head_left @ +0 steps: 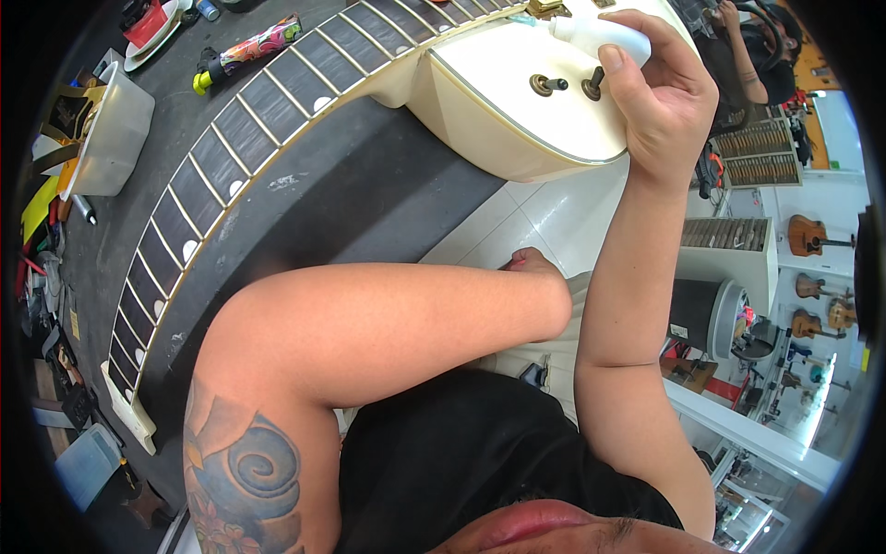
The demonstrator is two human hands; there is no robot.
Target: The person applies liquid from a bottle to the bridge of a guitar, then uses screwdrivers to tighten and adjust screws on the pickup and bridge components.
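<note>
My right hand point(669, 102) is closed round a small white squeeze bottle point(604, 39), tilted so its thin pale nozzle points left. The bottle is over the cream body point(498, 111) of an electric guitar, close to two short metal posts point(552, 85) with dark tips that stand up from its top. From the body, a dark fretboard point(268, 120) with metal frets and white dot inlays curves away to the lower left. My left forearm crosses in front of the bench. My left hand point(526, 261) shows only in small part past the bent wrist, its fingers mostly hidden.
On the dark bench point(305, 194) lie a colourful tube point(258, 48) with a yellow-green end and a translucent plastic bin point(125, 129) holding tools. Tools crowd the left edge. A black bin point(701, 314) stands right. Another person point(761, 74) is at upper right; guitars point(808, 235) hang beyond.
</note>
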